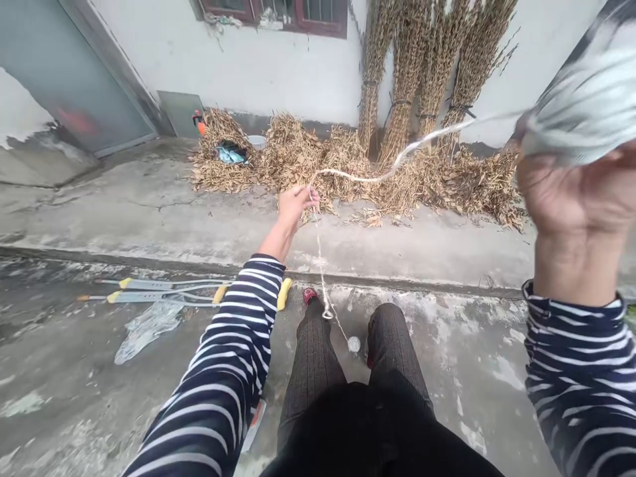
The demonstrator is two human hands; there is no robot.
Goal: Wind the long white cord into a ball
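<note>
My left hand is stretched out in front of me with its fingers pinched on a white cord. The cord runs up and right to a pale bundle of wound cord or fabric, blurred and close to the camera, which my right hand grips. From my left hand a thinner length hangs down between my legs to a small round spool on the concrete. My legs in dark trousers stretch forward.
A pair of crutches with yellow pads lies on the ground at left, beside a clear plastic sheet. Heaps of dry stalks lie along the white wall, with tied bundles leaning upright. A step edge crosses the concrete.
</note>
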